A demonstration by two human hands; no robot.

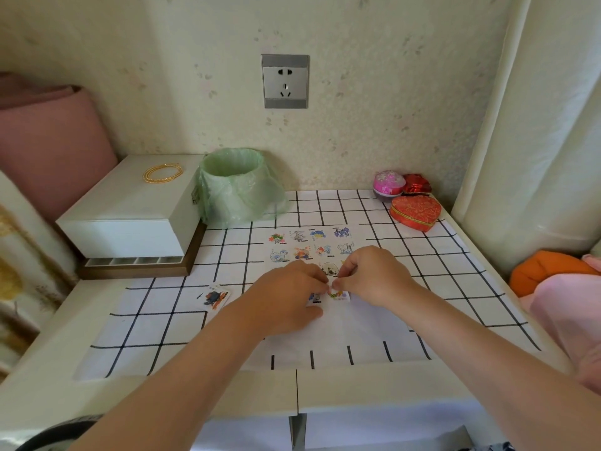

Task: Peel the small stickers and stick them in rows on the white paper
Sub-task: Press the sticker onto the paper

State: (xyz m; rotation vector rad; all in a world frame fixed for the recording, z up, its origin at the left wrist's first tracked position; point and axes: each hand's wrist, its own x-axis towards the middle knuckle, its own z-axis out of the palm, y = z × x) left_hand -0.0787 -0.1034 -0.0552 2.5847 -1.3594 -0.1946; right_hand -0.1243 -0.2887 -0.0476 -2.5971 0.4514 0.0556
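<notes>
Centre frame: one small sticker (336, 294) is pinched between the curled fingertips of the left hand (289, 299) and right hand (370, 278), low over the white paper (361, 320). Eight stuck stickers (301, 253) are counted above, in two rows of four. A third row is mostly hidden, with probably one showing. One loose sticker (214, 297) lies at left.

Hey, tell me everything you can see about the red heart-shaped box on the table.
The heart-shaped box is red with an orange floral pattern, fabric-like, with a gold band round its seam. Lid shut, it lies flat on the checked tablecloth at the far right corner, just in front of a pink round box and a small red box.
</notes>
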